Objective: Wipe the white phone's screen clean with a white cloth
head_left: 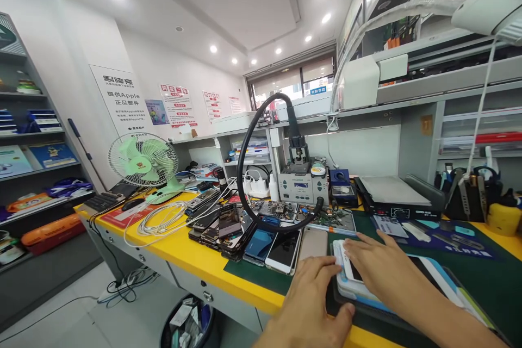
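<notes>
My left hand (312,299) is at the near left corner of a stack of flat white and light-blue things (367,294). Its fingers are bent a little and loose, with the thumb held apart, and the fingertips are at the stack's left edge. My right hand (377,261) lies palm down over a white phone with a black screen (346,266), which sits on top of the stack. My right fingers are spread out and not made into a fist. I cannot tell if they grip the phone, because the hand hides part of it.

The stack is on a dark green mat (277,279), on a long bright yellow table top (183,247). Just left of my hands are a flat beige-grey slab (313,244), a bigger white-edged phone (284,253) and a shiny blue phone (261,244). Next to them is a heap of old dark phones (216,223). Behind, a fat black hose (240,179) loops up beside a grey box with buttons (287,189). A pale green fan (142,160) stands at the far left end.
</notes>
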Action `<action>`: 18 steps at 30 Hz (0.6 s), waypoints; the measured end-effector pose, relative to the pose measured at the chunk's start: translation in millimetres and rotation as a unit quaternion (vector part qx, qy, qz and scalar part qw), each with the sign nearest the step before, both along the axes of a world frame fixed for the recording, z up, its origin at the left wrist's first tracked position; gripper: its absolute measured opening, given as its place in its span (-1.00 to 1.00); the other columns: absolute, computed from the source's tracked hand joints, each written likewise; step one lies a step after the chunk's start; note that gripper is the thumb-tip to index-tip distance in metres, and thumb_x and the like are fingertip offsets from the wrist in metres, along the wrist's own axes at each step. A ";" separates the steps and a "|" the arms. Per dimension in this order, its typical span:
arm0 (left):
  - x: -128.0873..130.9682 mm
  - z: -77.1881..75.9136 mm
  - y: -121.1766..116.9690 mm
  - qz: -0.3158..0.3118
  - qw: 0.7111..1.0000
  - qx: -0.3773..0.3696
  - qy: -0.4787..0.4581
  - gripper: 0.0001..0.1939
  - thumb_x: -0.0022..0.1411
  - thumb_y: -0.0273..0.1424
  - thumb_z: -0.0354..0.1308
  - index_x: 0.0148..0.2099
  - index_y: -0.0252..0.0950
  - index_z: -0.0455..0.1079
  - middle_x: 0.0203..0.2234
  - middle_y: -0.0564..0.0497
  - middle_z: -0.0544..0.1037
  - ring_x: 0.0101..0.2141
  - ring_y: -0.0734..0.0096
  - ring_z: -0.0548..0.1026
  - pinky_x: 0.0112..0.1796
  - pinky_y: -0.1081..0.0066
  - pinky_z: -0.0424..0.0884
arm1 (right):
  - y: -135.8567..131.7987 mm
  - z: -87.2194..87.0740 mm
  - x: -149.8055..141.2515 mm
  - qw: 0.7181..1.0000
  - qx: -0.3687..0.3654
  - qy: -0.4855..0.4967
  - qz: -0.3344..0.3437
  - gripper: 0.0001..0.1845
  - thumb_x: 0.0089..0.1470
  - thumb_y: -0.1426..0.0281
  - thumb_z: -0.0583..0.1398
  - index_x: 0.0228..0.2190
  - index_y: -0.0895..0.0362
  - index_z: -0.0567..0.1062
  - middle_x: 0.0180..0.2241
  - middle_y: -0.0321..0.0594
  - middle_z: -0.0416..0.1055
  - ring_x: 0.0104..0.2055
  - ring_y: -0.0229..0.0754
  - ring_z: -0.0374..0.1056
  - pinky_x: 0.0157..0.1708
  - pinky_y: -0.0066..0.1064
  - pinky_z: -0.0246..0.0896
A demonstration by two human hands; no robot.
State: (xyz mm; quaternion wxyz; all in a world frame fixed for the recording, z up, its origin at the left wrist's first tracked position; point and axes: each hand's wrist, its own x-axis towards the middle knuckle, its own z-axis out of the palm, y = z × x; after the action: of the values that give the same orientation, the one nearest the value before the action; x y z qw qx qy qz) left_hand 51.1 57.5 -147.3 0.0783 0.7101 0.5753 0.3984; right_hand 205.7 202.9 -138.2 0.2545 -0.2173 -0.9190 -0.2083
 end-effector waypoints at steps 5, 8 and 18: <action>-0.1 1.6 -0.8 0.000 1.000 -0.007 0.005 -0.36 0.06 -0.33 0.26 0.22 -0.27 0.33 0.17 -0.16 0.38 0.17 0.02 0.32 0.20 0.06 0.27 | 7.1 -9.7 24.8 1.000 0.027 0.002 0.001 -0.52 0.06 0.63 0.02 -0.16 0.06 0.62 -0.12 -0.13 0.59 -0.02 0.17 0.48 -0.03 0.20 0.27; 0.2 3.1 -1.4 0.003 1.000 -0.011 0.008 -0.36 0.05 -0.34 0.25 0.21 -0.28 0.33 0.16 -0.18 0.38 0.17 0.00 0.31 0.20 0.03 0.26 | 16.4 -15.6 48.9 0.998 0.048 0.026 0.010 -0.52 0.09 0.59 0.01 -0.15 0.00 0.61 -0.13 -0.15 0.60 -0.05 0.18 0.49 -0.05 0.21 0.25; -0.4 4.2 -2.8 -0.001 1.000 -0.019 0.019 -0.37 0.08 -0.32 0.24 0.22 -0.27 0.31 0.18 -0.19 0.35 0.18 -0.02 0.30 0.19 0.01 0.26 | 65.7 -37.7 131.8 0.997 0.071 0.042 0.008 -0.57 0.14 0.41 0.04 -0.04 -0.10 0.55 -0.16 -0.18 0.60 -0.14 0.21 0.51 -0.20 0.10 0.32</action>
State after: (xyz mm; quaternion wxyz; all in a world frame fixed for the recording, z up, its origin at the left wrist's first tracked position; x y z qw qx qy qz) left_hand 50.7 54.7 -143.1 0.0813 0.7167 0.5835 0.3733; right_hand 337.5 268.5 -175.9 0.3091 -0.1999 -0.8921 -0.2619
